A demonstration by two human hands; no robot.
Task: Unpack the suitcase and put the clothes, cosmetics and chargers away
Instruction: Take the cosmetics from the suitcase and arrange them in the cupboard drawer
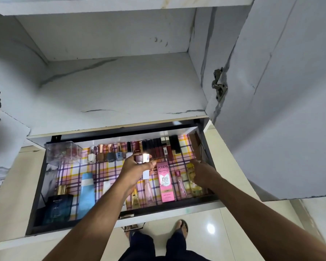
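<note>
Here I see the drawer [36, 194] pulled out under the open cupboard, lined with a plaid sheet. My left hand [137, 167] is over the middle of it, fingers curled round a small lipstick [141, 158], a dark maroon piece beside a shiny pale one, held just in front of the back row. That row runs along the rear wall: nail polish bottles [105, 153] to the left, dark lip gloss tubes [158, 147] to the right. My right hand [201, 172] reaches into the right end of the drawer, forefinger stretched forward, the other fingers bent down onto a yellow bottle [193, 183]; I cannot tell whether it truly grips it. Between the two hands lies the pink BB cream box [165, 182], with a small pink bottle [180, 183] just beside it. Toward the left lie a light blue tube [87, 194] and a dark blue perfume bottle [59, 207]; a clear plastic box [64, 150] sits in the back left corner
</note>
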